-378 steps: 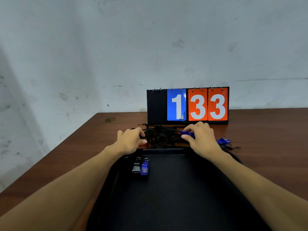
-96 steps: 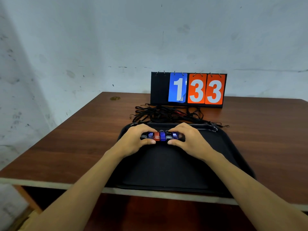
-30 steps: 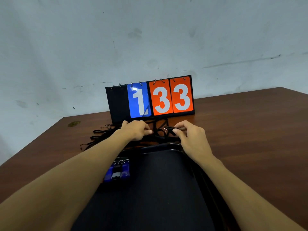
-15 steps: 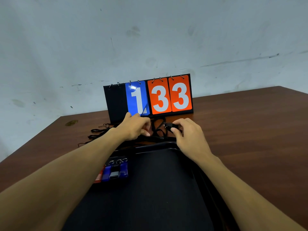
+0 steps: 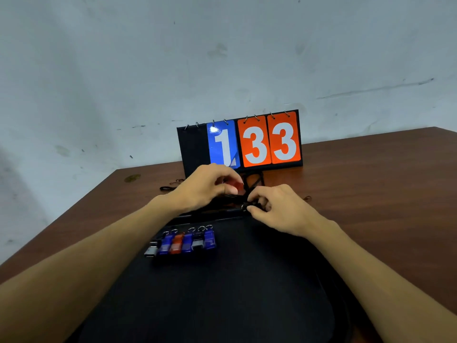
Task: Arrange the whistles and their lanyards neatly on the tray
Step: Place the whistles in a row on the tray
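Observation:
A black tray (image 5: pixel 247 305) lies in front of me on the brown table. Several whistles (image 5: pixel 181 242), blue, red and black with metal rings, stand in a tight row near its far left. Beyond the tray's far rim lies a tangle of black lanyards (image 5: pixel 254 180). My left hand (image 5: pixel 205 188) is curled over the tangle and holds a red whistle (image 5: pixel 238 186) between thumb and fingers. My right hand (image 5: pixel 277 206) pinches a lanyard clip (image 5: pixel 244 207) just above the tray's far rim.
A flip scoreboard (image 5: pixel 242 142) reading 1 33 stands behind the lanyards against the grey wall. Loose lanyard ends (image 5: pixel 170 186) trail left on the table (image 5: pixel 371 184). A small stain (image 5: pixel 132 178) marks the far left corner.
My left hand has lifted a red whistle out of the lanyard tangle. My right hand drew back toward the tray rim with the clip. The view shifted, showing the whole whistle row.

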`<state>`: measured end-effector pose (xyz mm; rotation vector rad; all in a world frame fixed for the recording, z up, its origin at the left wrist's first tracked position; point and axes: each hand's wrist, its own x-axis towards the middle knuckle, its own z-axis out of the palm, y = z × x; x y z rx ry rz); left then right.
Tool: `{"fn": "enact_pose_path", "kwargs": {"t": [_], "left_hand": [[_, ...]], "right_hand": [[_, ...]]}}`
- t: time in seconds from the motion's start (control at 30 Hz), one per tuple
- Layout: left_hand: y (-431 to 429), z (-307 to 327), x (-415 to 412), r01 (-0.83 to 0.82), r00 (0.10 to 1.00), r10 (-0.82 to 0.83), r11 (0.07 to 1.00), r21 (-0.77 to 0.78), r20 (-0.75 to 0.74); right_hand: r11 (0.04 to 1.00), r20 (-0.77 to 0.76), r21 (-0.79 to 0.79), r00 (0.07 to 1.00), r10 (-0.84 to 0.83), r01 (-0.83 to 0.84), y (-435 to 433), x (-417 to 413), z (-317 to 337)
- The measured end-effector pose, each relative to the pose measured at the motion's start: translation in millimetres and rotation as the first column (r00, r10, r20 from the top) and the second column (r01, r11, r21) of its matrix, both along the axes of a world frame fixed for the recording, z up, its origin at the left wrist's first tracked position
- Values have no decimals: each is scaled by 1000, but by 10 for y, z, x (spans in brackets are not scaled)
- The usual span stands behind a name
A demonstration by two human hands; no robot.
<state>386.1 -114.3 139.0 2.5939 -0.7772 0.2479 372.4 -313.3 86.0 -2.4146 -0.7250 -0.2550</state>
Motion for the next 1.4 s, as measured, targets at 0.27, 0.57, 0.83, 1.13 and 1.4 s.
{"fn": "enact_pose_path", "kwargs": {"t": [0.27, 0.57, 0.83, 1.13, 1.4], "left_hand": [[89, -65, -313, 89, 986, -70, 988, 129, -149], [-68, -99, -303, 167, 966, -97, 941, 295, -238], [-6, -69, -406, 85, 964, 4, 943, 321, -266], [31, -66, -542, 69, 966, 46, 902, 426, -254], [117, -118, -675, 21, 976, 65, 924, 382, -210]], "right_hand": [[983, -20, -175, 998, 56, -58, -22, -54, -2], [964, -124, -183, 977, 172, -193, -103, -43, 0], [966, -23, -182, 982, 185, -186, -48, -85, -10], [962, 16, -200, 981, 194, -187, 30, -128, -3], [958, 8, -216, 981, 196, -190, 93, -154, -9]]}}
